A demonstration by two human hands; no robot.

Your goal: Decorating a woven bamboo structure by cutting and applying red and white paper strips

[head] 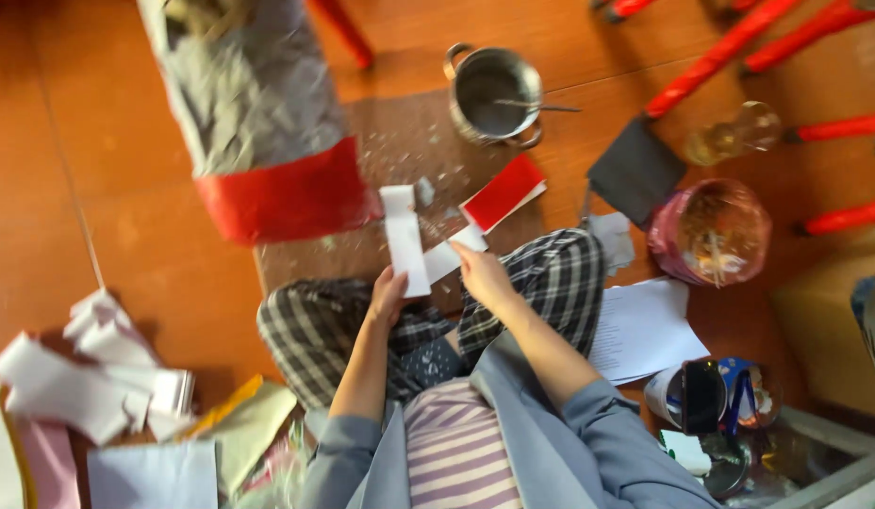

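Note:
I sit cross-legged on a wooden floor in checked trousers. My left hand [387, 294] holds a white paper strip [403, 238] upright by its lower end. My right hand [482, 273] grips a second strip [502, 195], red on its far half and white nearer my fingers, which angles up to the right. The two strips meet near my hands. In front of my knees lies a brown board [400, 151] speckled with paper scraps.
A tall grey papier-mâché form with a red band [268, 141] stands at the upper left. A metal pot with a spoon [492, 94] sits ahead. A pink bowl [709, 231], a glass [734, 134], a dark square [635, 170], white sheets [645, 330] and red chair legs [720, 52] lie right. Paper scraps [89, 377] pile left.

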